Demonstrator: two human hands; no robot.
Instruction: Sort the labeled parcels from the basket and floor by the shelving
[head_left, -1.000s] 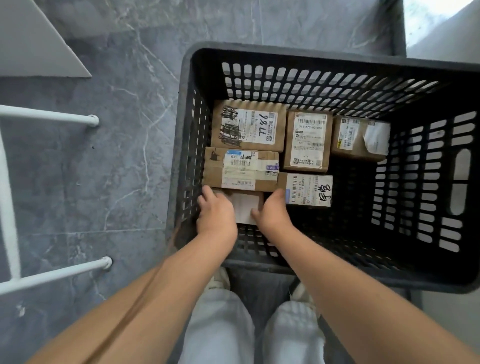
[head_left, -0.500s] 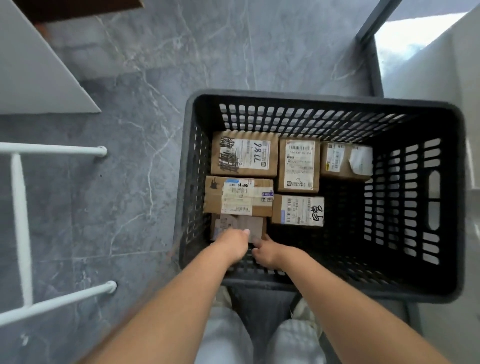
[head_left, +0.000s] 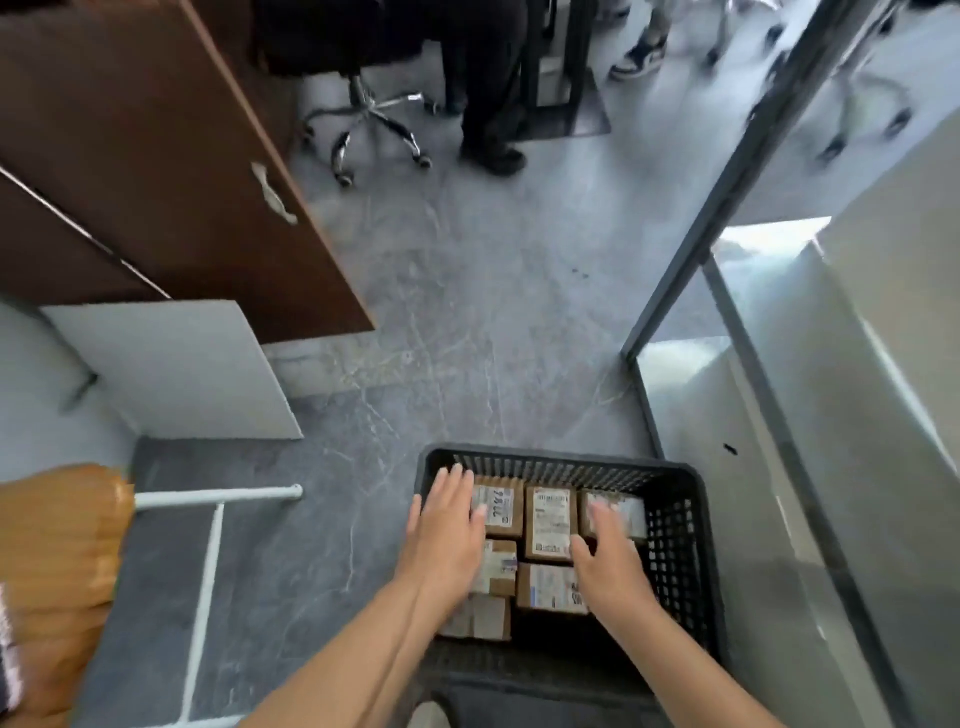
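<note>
A black slatted basket (head_left: 680, 525) stands on the grey floor in front of me, holding several brown labeled parcels. The upright middle parcel (head_left: 549, 522) shows its white label. My left hand (head_left: 447, 530) hovers over the basket's left side, fingers spread, above the far-left parcel (head_left: 503, 512). My right hand (head_left: 608, 561) hovers over the right side, fingers apart, partly hiding the far-right parcel (head_left: 623, 512) and a front parcel (head_left: 545, 595). Neither hand holds anything. Another small parcel (head_left: 480, 618) lies nearest me.
A white shelving frame (head_left: 213, 519) stands left, with an orange-brown padded thing (head_left: 57, 561) at the far left. A brown cabinet door (head_left: 171, 171) and white panel (head_left: 171, 374) lie beyond. A glass partition (head_left: 779, 364) runs right. An office chair base (head_left: 374, 119) and a person's legs (head_left: 483, 93) stand far off.
My view has risen and pulled back, showing the room. Both hands left the near small parcel and now hover apart, higher over the basket.
</note>
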